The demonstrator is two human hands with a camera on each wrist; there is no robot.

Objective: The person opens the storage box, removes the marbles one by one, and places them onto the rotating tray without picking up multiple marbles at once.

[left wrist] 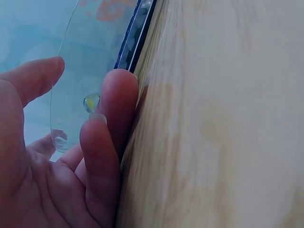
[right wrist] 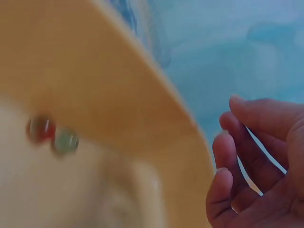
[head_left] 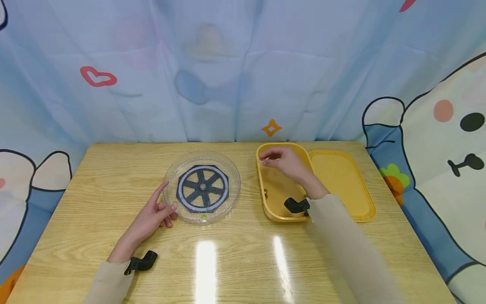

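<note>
My left hand (head_left: 157,211) grips the near-left rim of a round clear dish (head_left: 234,192), its fingers spread along the edge. A dark six-spoked wheel shape (head_left: 203,188) with a pale ring shows through the dish. Inside the near rim lies a yellow-green marble (left wrist: 91,102). Over the far left part of a yellow bin (head_left: 279,185) hovers my right hand (head_left: 286,162), fingers loosely bent, thumb close to the index fingertip. Nothing shows between them. In the right wrist view, a reddish marble (right wrist: 41,128) and a pale green marble (right wrist: 65,141) lie in the bin.
A flat yellow lid (head_left: 343,183) lies against the right side of the bin. The wooden table (head_left: 171,270) ends at the back near a blue patterned curtain (head_left: 152,97). My right forearm crosses the bin's near right corner.
</note>
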